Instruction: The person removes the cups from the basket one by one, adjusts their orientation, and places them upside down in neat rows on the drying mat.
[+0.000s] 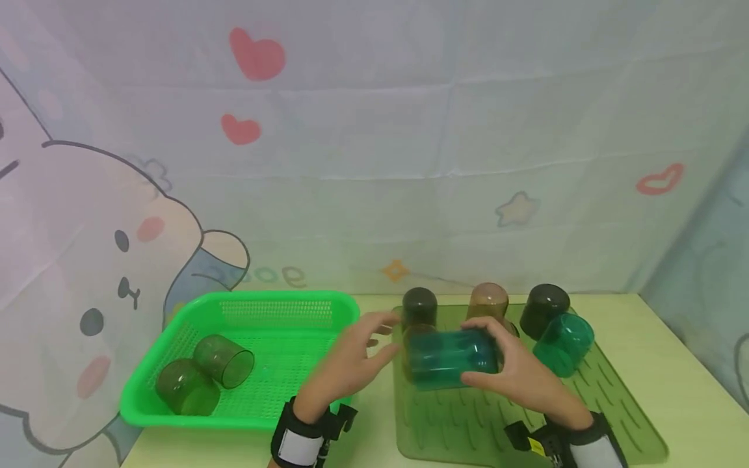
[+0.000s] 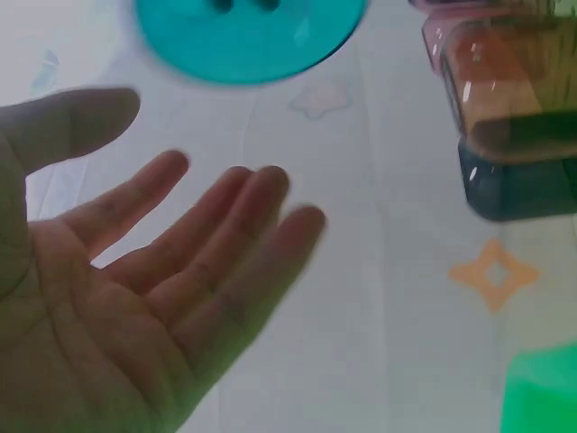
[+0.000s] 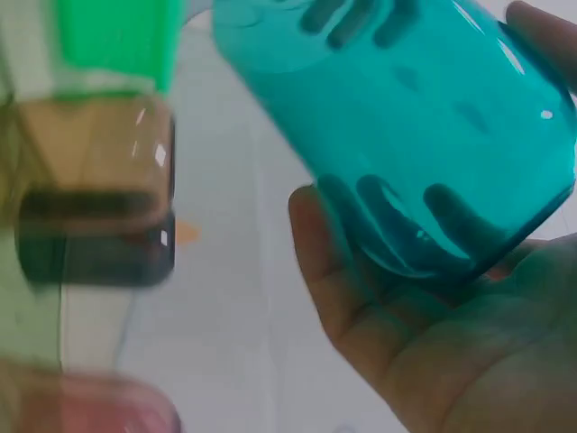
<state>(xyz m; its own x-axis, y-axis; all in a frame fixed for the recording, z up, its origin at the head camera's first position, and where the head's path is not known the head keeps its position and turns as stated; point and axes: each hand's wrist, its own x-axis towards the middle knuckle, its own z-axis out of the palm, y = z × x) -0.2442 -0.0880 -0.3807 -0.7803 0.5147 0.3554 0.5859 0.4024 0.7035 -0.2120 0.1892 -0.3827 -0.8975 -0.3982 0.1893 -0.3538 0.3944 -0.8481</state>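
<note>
My right hand (image 1: 517, 374) grips a clear teal cup (image 1: 447, 359) by its closed base end. The cup lies sideways in the air over the green ridged mat (image 1: 450, 435), its mouth toward my left hand. In the right wrist view, fingers and thumb curl round the teal cup (image 3: 406, 117). My left hand (image 1: 351, 361) hovers just left of the cup's rim, fingers spread and loosely bent, holding nothing. The left wrist view shows a gap between those fingers (image 2: 261, 262) and the cup. Behind the held cup, an amber cup (image 1: 409, 374) is partly hidden.
On the mat stand upside-down cups: a dark grey one (image 1: 419, 307), a pinkish-brown one (image 1: 488, 300), a dark one (image 1: 544, 311) and a teal-green one (image 1: 564, 344). At left, a bright green basket (image 1: 246, 422) holds two greyish see-through cups (image 1: 186, 388). A printed cloth (image 1: 374, 214) hangs behind.
</note>
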